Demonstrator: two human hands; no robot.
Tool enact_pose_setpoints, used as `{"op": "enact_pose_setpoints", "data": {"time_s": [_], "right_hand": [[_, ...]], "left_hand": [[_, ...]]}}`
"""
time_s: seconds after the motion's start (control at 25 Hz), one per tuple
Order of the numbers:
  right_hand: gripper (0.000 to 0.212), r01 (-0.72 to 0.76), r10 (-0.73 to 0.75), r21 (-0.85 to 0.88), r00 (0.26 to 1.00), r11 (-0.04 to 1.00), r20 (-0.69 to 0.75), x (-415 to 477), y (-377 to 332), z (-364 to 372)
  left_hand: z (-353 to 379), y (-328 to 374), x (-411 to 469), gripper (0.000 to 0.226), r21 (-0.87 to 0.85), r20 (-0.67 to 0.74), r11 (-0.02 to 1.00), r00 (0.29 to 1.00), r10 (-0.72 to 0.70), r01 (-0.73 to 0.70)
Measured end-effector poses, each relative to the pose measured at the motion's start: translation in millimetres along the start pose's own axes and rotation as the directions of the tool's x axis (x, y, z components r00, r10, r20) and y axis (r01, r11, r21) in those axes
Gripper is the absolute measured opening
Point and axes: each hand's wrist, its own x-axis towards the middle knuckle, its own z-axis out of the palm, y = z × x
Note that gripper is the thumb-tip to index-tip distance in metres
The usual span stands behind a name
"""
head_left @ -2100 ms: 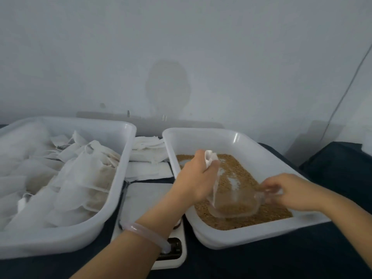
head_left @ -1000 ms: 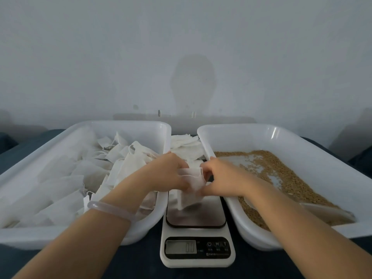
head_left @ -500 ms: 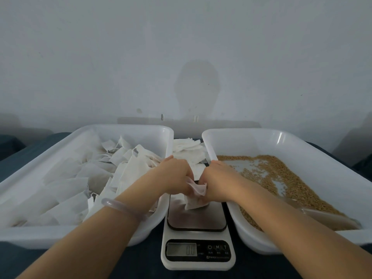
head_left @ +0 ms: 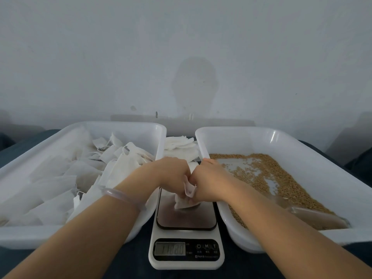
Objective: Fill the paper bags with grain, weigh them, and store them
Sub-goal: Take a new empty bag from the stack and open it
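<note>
A small white paper bag rests with its bottom on the dark platform of the white kitchen scale. My left hand and my right hand meet knuckle to knuckle above it, and both pinch the bag's top. The scale's display shows digits I cannot read clearly. The right white tub holds brown grain. A clear plastic scoop lies in the grain at the tub's near right.
The left white tub is piled with several filled white bags. A stack of flat empty bags lies behind the scale between the tubs. A pale wall rises close behind. Dark cloth covers the table.
The scoop was left in the grain tub and both hands brought the bag over to the scale. The hands have since drawn together and lowered the bag onto the platform; the display now reads a value.
</note>
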Motion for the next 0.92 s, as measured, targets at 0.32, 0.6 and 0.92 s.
{"op": "enact_pose_setpoints", "data": {"time_s": [0.32,0.6,0.92], "right_hand": [[0.084,-0.008,-0.001,0.508,1.0,0.861,0.017,-4,21,0],[0.09,-0.016,0.015,0.558,1.0,0.83,0.006,-7,21,-1],[0.087,-0.022,0.019,0.567,1.0,0.824,0.011,-8,20,-2]], "left_hand": [[-1,-8,-12,0.021,-0.269,-0.063,0.959,0.995,0.072,-0.086],[-4,-12,-16,0.048,-0.396,-0.13,0.91,0.989,0.075,-0.121],[-5,-9,-18,0.04,-0.407,-0.127,0.906,0.989,0.071,-0.118]]}}
